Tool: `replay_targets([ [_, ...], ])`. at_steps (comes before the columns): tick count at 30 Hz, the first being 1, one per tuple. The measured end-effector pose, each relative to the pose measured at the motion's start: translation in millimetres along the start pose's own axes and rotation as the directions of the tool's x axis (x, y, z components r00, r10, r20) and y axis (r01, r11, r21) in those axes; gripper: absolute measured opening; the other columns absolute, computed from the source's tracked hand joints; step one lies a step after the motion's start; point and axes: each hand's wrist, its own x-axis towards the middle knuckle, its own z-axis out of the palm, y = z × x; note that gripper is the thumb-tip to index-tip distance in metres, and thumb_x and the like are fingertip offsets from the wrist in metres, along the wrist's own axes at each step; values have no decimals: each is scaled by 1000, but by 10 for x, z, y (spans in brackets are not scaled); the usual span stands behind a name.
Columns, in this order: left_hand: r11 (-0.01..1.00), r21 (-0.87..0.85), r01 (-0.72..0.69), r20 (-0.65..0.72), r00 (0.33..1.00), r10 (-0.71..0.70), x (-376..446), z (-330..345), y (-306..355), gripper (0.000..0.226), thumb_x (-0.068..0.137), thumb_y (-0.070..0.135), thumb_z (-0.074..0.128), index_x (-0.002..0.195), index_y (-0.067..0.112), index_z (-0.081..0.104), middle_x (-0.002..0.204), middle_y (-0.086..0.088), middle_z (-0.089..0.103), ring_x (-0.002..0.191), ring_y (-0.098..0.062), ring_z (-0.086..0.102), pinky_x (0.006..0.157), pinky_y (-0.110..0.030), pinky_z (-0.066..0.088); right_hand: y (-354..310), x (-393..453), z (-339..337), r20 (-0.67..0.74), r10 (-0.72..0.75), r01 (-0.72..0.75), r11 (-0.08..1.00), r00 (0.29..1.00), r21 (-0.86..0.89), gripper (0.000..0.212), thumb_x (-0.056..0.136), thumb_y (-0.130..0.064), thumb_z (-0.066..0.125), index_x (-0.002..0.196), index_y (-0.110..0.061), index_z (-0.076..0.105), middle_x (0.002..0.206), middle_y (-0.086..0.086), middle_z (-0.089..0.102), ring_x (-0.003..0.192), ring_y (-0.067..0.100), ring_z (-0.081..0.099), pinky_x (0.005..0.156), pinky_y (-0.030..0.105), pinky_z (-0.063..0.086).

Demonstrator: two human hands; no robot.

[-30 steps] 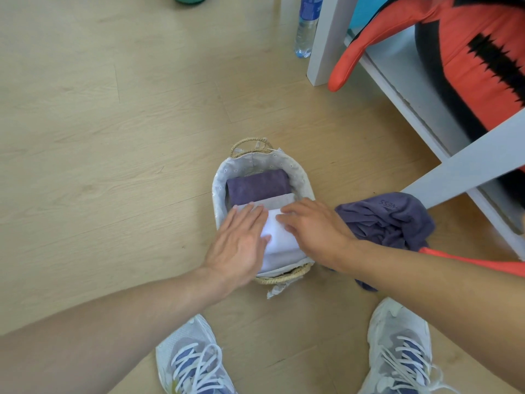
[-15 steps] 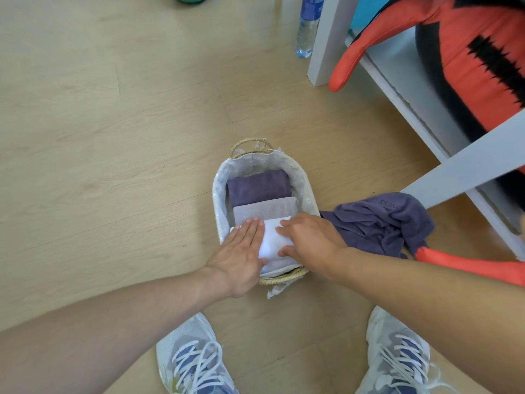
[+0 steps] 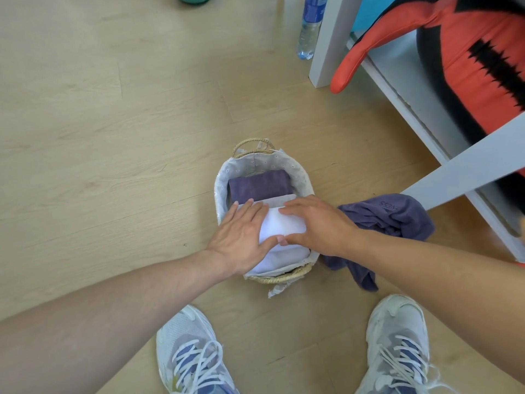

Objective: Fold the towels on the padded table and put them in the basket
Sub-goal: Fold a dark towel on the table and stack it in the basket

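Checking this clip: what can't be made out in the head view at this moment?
- White towel: its side edges lie under the left hand and right hand.
- Grey towel: only a strip shows.
- Basket floor: covered by towels.
- Bottle: top cut off by the frame.

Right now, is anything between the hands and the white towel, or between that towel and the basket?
Nothing visible. The left hand and right hand press directly on the white towel, which already lies inside the basket.
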Motion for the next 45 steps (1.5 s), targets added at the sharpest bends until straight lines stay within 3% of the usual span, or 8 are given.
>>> replay_targets([
  [6,1000,6,-1,-52,999,1,25,-3,30,97,85,74,1,160,14,17,168,-1,19,157,-17,5,127,-39,0,22,-67,-16,-23,-28,29,999,999,30,81,80,-65,69,149,-30,44,155,-12,39,142,11,32,116,31,29],
  [12,998,-61,-24,-121,993,16,109,-63,106,79,100,64,24,161,15,17,169,-1,15,157,-16,1,127,-37,-2,402,-178,-249,-369,70,-78,997,927,-6,32,102,-23,50,132,-20,59,126,-8,58,119,22,48,100,37,39],
  [15,992,-94,-83,-158,985,68,157,-95,253,72,103,54,37,160,14,19,169,-1,16,157,-16,2,126,-33,-6,785,-288,-303,-208,398,-440,869,893,-228,60,90,-13,53,148,-19,39,146,4,47,134,28,37,109,39,32],
  [20,999,-14,-30,-109,994,29,223,-31,370,80,100,62,27,161,13,12,170,-3,8,157,-20,-5,127,-41,-5,1114,-510,-97,117,588,-509,770,800,-385,98,84,-40,69,159,-18,10,153,8,41,141,33,34,114,42,28],
  [29,988,-129,-90,-186,980,65,273,-6,394,79,97,62,27,158,13,25,167,-5,21,157,-19,6,127,-36,0,1172,-581,-26,-46,572,-523,710,819,-472,28,94,-23,50,121,-27,58,127,1,58,120,23,47,95,36,35],
  [37,887,-421,-190,-192,974,117,380,-457,1077,82,90,37,72,157,18,28,159,2,37,148,-15,29,118,-29,27,629,-854,-380,-365,353,-252,922,861,295,16,101,-31,42,90,-21,35,79,-2,55,71,22,53,59,38,37],
  [42,516,-855,49,142,980,142,379,-935,1364,104,62,44,93,150,22,40,129,9,69,122,-6,61,105,-29,46,212,-1332,-814,-448,222,-32,919,866,393,25,102,-29,46,82,-27,32,67,-10,48,61,12,47,59,38,39],
  [45,507,-862,-3,129,965,226,184,-1224,1491,67,62,44,92,118,13,71,112,-10,75,108,-20,71,106,-47,50,-32,-1697,-1079,-443,177,16,917,879,398,22,105,-29,45,89,-17,38,70,-5,48,63,12,43,59,30,35],
])
